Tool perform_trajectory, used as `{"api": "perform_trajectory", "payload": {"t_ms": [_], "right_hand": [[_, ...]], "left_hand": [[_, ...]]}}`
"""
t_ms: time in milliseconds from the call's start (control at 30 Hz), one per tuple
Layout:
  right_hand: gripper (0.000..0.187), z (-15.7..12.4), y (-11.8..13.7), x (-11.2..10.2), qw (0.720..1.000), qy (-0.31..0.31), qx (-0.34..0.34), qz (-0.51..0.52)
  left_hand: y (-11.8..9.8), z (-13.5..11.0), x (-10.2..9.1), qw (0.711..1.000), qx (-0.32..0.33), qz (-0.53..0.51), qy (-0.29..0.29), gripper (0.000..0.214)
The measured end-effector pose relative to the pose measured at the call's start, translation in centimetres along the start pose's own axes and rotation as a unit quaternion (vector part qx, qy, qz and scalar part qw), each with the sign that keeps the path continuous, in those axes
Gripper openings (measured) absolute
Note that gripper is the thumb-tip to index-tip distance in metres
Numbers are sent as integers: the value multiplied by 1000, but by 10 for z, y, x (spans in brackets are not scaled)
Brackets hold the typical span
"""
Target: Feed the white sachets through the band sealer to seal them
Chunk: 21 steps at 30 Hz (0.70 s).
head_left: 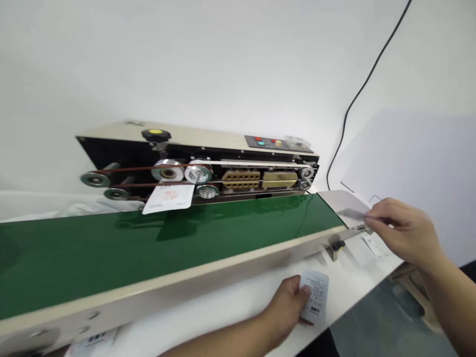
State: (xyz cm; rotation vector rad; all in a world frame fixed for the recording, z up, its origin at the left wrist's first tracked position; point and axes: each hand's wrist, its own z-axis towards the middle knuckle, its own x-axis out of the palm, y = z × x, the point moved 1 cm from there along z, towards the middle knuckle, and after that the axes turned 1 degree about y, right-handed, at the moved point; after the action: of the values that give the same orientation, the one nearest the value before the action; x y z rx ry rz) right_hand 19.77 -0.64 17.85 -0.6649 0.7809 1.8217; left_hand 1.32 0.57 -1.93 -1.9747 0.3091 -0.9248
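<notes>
My left hand (286, 310) is below the front edge of the conveyor, its thumb and fingers closed on a white printed pouch (314, 296) with small text and a dark code. Over the right end of the conveyor, my right hand (405, 230) pinches a thin greyish flat packet (352, 214), seen almost edge-on. Its print cannot be made out. Another white pouch (169, 199) with red print hangs from the band sealer (208, 144), its upper edge between the bands near the rollers. The green conveyor belt (111, 253) runs beneath it.
A metal end plate (340, 201) adjoins the belt's right end. More white packets (375, 244) lie beyond the conveyor on the white table (208, 317), and one (92, 343) shows at bottom left. A black cable (347, 111) hangs along the wall. A wooden stool (414, 292) stands below right.
</notes>
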Motion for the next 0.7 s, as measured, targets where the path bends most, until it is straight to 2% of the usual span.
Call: {"api": "perform_trajectory", "payload": {"t_ms": [67,100,133,233,333,533,700], "right_hand": [[15,19,-13,8,990,-81,-57,-105],[16,27,-22,16,982,-95,-71,-149],[17,36,-33,26,975,-91,-80,-188],[19,53,-62,59,953,-26,-86,-290],[17,59,-77,81,929,8,-96,-359],[17,63,-79,99,920,6,-134,-369],[21,69,-86,106,927,44,-167,-334]], "left_hand": [[0,0,1,1000,-3,9,-6,69],[0,0,2,1000,-4,14,-8,70],[1,0,2,1000,-3,17,-9,71],[3,2,-1,1000,6,22,-1,73],[6,6,-6,999,7,33,15,76],[18,20,-15,995,76,60,32,68],[24,27,-17,995,68,66,35,47]]}}
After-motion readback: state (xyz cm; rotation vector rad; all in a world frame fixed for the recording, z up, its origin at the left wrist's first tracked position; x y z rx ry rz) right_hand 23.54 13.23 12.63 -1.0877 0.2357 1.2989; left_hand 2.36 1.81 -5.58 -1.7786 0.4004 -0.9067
